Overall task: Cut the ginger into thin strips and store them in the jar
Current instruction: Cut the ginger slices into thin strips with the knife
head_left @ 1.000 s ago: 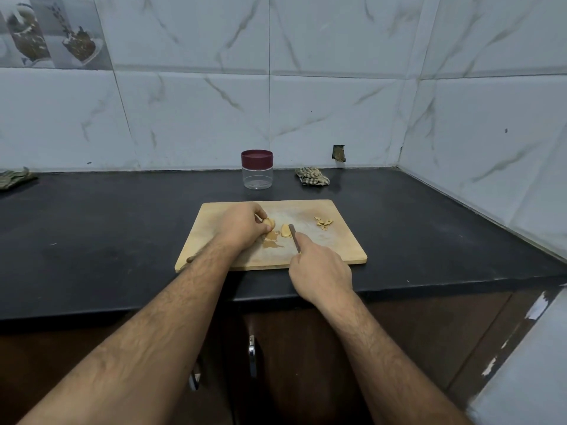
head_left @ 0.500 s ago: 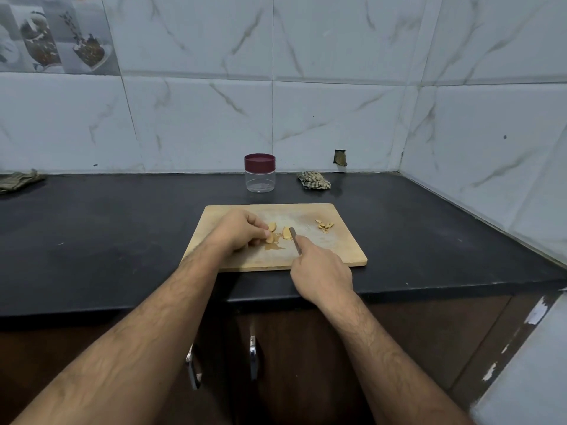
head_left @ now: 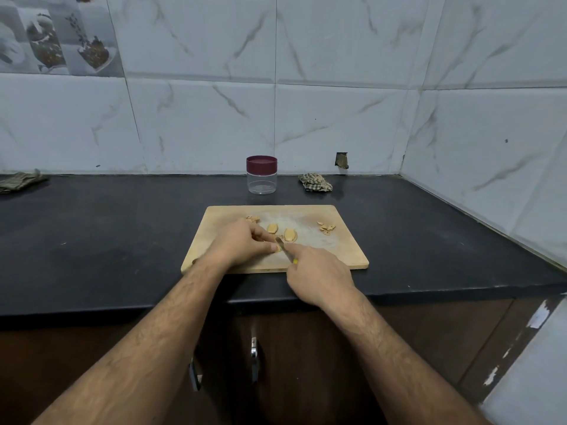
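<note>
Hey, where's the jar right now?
In the head view the jar stands lidded at the back of the black counter, against the wall just behind the cutting board, left of a crumpled cloth.

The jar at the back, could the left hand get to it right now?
Probably yes: the jar stands past the cutting board with bare counter before it, but the left hand is holding ginger.

Black stone countertop (head_left: pixel 92 240), set into a corner of marble-patterned wall tile. Resting directly on it: a wooden cutting board (head_left: pixel 343 256) near the front edge; behind the board, close to the wall, an upright clear jar (head_left: pixel 261 179) with a maroon lid on; right of the jar, a crumpled checked cloth (head_left: pixel 315 183). A second crumpled cloth (head_left: pixel 18 180) lies at the far left, by the wall.
</note>
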The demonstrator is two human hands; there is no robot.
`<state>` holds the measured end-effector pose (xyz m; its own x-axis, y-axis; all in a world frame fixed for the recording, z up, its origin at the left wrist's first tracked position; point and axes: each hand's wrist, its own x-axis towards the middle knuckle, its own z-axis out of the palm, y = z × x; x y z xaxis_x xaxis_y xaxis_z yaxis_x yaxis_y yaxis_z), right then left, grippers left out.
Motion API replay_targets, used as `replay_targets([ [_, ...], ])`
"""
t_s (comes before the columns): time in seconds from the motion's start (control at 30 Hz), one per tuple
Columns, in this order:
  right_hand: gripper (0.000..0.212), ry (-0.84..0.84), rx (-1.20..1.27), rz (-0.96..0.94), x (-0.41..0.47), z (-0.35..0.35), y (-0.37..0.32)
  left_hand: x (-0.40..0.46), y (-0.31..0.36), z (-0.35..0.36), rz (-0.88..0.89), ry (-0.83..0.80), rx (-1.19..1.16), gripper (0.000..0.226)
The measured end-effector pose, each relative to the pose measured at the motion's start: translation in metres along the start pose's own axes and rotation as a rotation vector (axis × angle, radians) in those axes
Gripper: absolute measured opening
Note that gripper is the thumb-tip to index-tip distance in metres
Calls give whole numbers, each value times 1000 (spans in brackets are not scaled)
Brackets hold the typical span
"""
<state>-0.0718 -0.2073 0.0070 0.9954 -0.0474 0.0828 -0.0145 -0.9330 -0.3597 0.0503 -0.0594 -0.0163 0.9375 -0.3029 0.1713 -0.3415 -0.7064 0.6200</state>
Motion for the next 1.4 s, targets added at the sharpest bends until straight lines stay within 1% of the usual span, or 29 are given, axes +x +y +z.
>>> replay_targets([
  [0.1,59,-22,-15,-9,2,-1,0,-1,2,3,-27,16,39,8],
  [0.33,54,-31,-44,-28,5,-4,0,-1,9,3,-104,-12,12,11],
  [0.57,55,-29,-50,-30,7,-2,1,0,10,4,-117,-1,-3,8],
  [0.73,56,-51,-74,-20,11,-3,-2,-2,9,6,-114,33,38,12],
  [0.83,54,-54,-109,-20,13,-3,-6,-2,10,5,-123,24,26,11],
  [0.97,47,-52,-169,-39,6,-2,-5,-1,12,2,-132,-9,-15,11],
  [1.07,50,-67,-203,-46,-5,-2,1,0,14,1,-137,-22,-41,12],
  [1.17,54,-52,-183,-45,-15,-2,7,1,15,0,-140,-43,-48,15],
  [1.4,54,-2,-87,-16,-14,-3,7,3,14,0,-130,-54,-59,17],
])
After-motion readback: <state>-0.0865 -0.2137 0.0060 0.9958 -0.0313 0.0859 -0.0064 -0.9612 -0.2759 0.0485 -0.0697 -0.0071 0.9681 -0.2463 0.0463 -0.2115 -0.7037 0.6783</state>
